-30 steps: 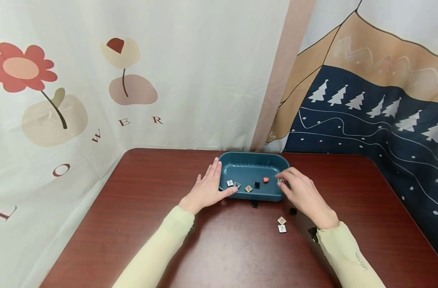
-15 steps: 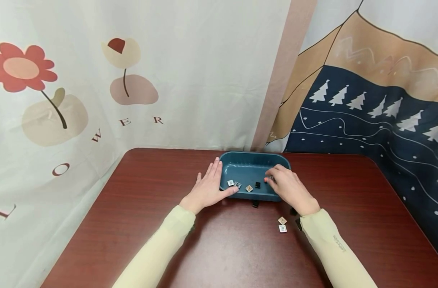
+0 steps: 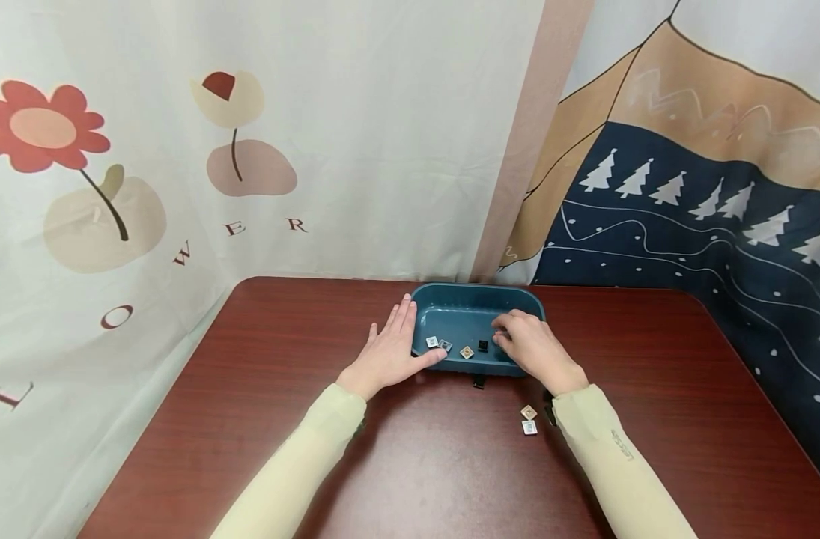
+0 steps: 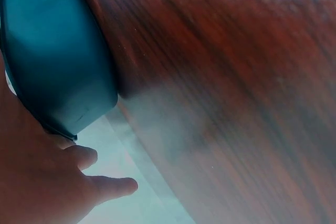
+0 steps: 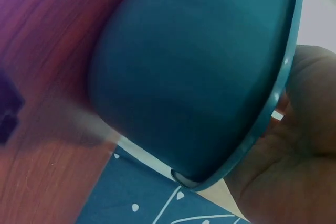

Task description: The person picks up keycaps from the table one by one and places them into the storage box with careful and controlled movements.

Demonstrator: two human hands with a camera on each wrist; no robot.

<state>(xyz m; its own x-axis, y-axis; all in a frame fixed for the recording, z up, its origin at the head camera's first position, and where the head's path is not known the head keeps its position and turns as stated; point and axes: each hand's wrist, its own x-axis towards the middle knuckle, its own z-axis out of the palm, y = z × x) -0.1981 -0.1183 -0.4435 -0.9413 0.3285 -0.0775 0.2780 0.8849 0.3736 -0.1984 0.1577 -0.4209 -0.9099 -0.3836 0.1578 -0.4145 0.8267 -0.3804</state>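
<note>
In the head view, a teal rectangular tray [image 3: 477, 298] stands near the table's back edge. My left hand [image 3: 381, 361] lies along its left side, fingers straight, thumb across the front rim. Reaching over the right rim, my right hand [image 3: 536, 348] has bent fingers low inside, pinching a small light-coloured square piece that they mostly hide. Along the tray's front part lie a white square piece [image 3: 432, 342], a silvery piece [image 3: 445, 345], a tan piece [image 3: 466, 352] and a black piece [image 3: 483, 346]. The right wrist view shows the tray's outer wall [image 5: 194, 72] beside the palm.
On the dark red table [image 3: 416, 464], another tan piece [image 3: 529, 412] and another white piece [image 3: 529, 427] lie in front of the tray. A black piece [image 3: 479, 382] sits just before its front wall. Printed curtains [image 3: 383, 150] hang behind the table.
My right hand has moved left from the tray's right rim to further inside, carrying the small piece. Its fingers now cover the red piece seen earlier. The left hand has stayed put.
</note>
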